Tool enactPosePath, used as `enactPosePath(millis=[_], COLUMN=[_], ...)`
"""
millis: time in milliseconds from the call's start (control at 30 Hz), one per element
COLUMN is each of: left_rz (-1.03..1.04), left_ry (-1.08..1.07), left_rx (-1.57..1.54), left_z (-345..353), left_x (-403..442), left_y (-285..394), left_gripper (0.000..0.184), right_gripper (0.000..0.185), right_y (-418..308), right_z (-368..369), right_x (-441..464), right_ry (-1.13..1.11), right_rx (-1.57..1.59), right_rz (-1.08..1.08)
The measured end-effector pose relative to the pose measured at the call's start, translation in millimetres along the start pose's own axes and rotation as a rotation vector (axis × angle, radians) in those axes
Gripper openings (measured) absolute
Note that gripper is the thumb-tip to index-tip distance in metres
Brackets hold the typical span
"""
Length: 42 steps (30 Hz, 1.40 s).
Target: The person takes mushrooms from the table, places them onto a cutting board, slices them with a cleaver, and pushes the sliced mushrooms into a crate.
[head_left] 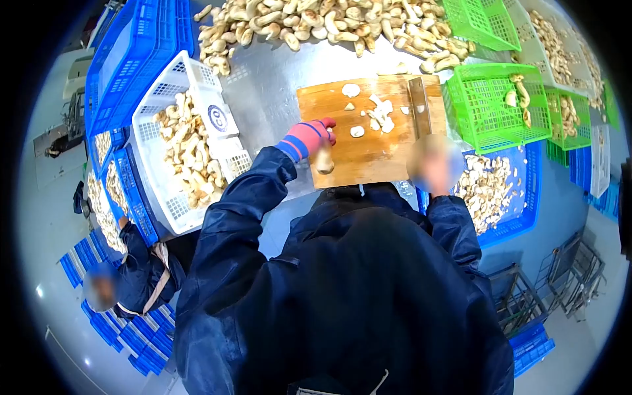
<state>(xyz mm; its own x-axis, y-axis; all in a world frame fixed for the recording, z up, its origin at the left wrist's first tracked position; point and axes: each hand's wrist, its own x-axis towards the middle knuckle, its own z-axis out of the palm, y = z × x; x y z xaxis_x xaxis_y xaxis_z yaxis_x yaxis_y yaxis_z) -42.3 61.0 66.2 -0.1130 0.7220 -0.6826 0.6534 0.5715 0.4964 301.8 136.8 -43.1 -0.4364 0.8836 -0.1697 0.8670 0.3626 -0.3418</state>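
My left hand [308,139], in a pink and blue striped glove, is closed around a whole mushroom [324,160] at the left side of a wooden cutting board [316,102]. The mushroom's brownish end points toward me. Cut white mushroom slices [380,117] lie scattered mid-board. On the board's right part a long-bladed knife [419,108] points away from me. Its near end runs into my right hand [434,168], which is blurred but appears closed on the handle.
A big mushroom pile [316,23] covers the far steel table [260,99]. A white crate [178,204] of mushrooms stands left. At right are a green basket [494,135] with a few mushrooms and a blue crate [533,197] of slices. Another person [145,276] works at lower left.
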Motion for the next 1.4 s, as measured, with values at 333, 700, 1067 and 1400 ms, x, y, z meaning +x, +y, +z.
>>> enactPosePath(millis=[333,700,1067,1400], left_rz=[-0.178,-0.100,-0.087,-0.125], left_ry=[0.506,0.402,0.337,0.044], left_rx=[-0.121,-0.041,-0.021,-1.089], left_z=[74,89,85,85], left_x=[-54,-47,-46,-47], left_y=[-42,-21,-24,-61], left_gripper=[0.063,0.065,0.070,0.056], right_gripper=[0.029,0.025,0.022,0.028], right_y=[-83,-121,-122,-157], right_z=[-60,-75,-94,-42], right_x=[-16,-6,-30,22], right_ry=[-0.285,-0.375,-0.517,-0.575], right_rx=[0.349,0.389,0.342,0.438], right_rz=[0.027,0.075,-0.072,0.106])
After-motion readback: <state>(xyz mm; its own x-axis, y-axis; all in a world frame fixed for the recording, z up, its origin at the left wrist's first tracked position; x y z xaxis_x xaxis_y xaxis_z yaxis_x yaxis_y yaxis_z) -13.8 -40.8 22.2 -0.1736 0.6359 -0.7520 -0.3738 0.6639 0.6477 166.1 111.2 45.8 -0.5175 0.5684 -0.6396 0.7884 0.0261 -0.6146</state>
